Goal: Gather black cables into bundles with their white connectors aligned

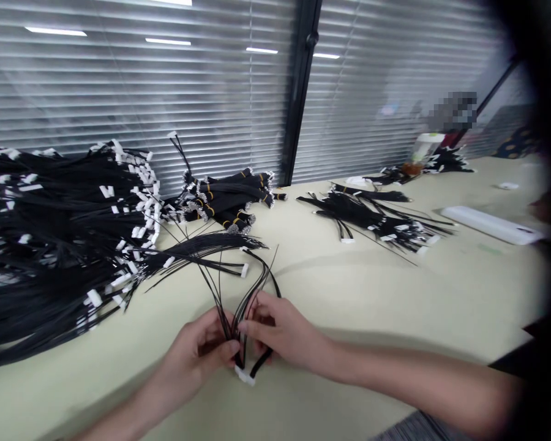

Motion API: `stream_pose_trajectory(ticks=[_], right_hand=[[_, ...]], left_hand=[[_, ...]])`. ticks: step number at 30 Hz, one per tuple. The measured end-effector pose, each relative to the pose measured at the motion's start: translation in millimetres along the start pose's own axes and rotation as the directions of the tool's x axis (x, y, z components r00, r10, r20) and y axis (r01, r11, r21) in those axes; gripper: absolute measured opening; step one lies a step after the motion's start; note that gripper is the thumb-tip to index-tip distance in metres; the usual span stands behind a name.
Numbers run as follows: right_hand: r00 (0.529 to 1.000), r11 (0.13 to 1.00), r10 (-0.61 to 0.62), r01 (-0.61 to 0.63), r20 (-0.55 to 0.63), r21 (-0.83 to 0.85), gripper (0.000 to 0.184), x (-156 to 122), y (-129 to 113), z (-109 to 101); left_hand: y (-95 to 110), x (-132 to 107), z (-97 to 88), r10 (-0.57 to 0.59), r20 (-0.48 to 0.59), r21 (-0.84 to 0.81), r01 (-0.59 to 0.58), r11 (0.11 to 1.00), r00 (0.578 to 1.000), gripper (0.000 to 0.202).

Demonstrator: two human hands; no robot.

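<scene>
In the head view, the only one I have, I take the clock from the two hands. Between them stands a bunch of black wires (pixel 245 300), its white plug (pixel 245 375) at 6 o'clock and its thin ends fanning loose toward 12. My left hand (pixel 197 352) has its grip pressed together, thumb and fingers pinching the strands just above the plug. My right hand (pixel 284 331) is pinching strands of the same bunch, thumb tip to finger, while a thicker black strand runs down beneath it to the plug.

I judge this piece to be in mid-handling: the plug is on, but the upper ends are spread apart and I see no band around them. At 10 o'clock on the counter (pixel 367 294) lies a large heap of plugged wires (pixel 68 226), which looks unsorted. Near 12, the bundles with yellow bands (pixel 239 190) look finished as far as tying goes. Between 1 and 2 o'clock lies a smaller pile of wires (pixel 362 211); whether it is done I cannot tell. A long white case (pixel 487 223) lies at 2.
</scene>
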State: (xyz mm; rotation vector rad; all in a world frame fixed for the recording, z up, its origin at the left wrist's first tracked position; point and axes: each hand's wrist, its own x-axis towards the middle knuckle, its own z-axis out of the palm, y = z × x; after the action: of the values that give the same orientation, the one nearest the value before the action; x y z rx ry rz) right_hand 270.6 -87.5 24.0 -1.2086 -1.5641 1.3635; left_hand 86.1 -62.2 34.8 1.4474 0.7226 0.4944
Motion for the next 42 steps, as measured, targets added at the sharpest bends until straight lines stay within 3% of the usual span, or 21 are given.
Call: stream_pose_trajectory(ticks=[5, 12, 15, 18, 20, 24, 30, 33, 38, 40, 42], right_hand=[[1.0, 0.996, 0.022, -0.021, -0.003, 0.083, 0.021, 4, 5, -2], [1.0, 1.0, 0.009, -0.009, 0.02, -0.018, 0.016, -2, -1, 0], [0.999, 0.988, -0.038, 0.038, 0.005, -0.15, 0.014, -4, 0, -1], [0.979, 0.907, -0.204, 0.181, -0.019, -0.381, 0.01, -5, 1, -2], [0.951, 0.824, -0.307, 0.279, 0.025, -0.493, 0.009, -7, 1, -1], [0.92, 0.72, -0.38, 0.356, 0.09, -0.596, 0.011, -12, 1, -2], [0.818, 0.509, -0.559, 0.471, 0.14, -0.721, 0.009, -12, -3, -14], [0.81, 0.418, -0.565, 0.446, 0.159, -0.792, 0.009, -12, -5, -20], [0.921, 0.343, -0.382, 0.215, 0.073, -0.914, 0.013, -6, -3, -30], [0.948, 0.35, -0.319, 0.11, -0.008, -0.93, 0.015, 0, -4, -36], [0.947, 0.435, -0.309, 0.06, -0.087, -0.899, 0.015, 5, -5, -45]], left_hand=[[-4, -4, 1.2, 0.017, 0.093, -0.016, -0.016, 1.0, 0.996, 0.021], [-5, -3, 3.6, 0.002, 0.068, -0.098, 0.005, 0.995, 0.998, 0.025], [-7, -2, 1.2, -0.002, 0.058, -0.131, 0.01, 0.991, 0.998, 0.03], [-11, 0, -4.1, -0.041, 0.051, -0.163, 0.049, 0.985, 0.998, 0.041], [-13, 2, -8.4, -0.065, 0.081, -0.165, 0.078, 0.983, 0.995, 0.041], [-7, 4, -14.7, -0.11, 0.132, -0.115, 0.126, 0.985, 0.985, 0.028], [7, 2, -14.7, -0.093, 0.047, -0.138, 0.098, 0.986, 0.995, 0.017], [3, 1, -16.3, -0.027, -0.042, -0.193, 0.018, 0.981, 0.999, 0.014], [-6, 4, -22.9, 0.06, -0.212, -0.34, -0.132, 0.931, 0.975, 0.009], [-4, 5, -23.2, 0.067, -0.262, -0.362, -0.162, 0.918, 0.963, 0.006], [-2, 5, -22.1, 0.063, -0.286, -0.372, -0.172, 0.912, 0.956, 0.006]])
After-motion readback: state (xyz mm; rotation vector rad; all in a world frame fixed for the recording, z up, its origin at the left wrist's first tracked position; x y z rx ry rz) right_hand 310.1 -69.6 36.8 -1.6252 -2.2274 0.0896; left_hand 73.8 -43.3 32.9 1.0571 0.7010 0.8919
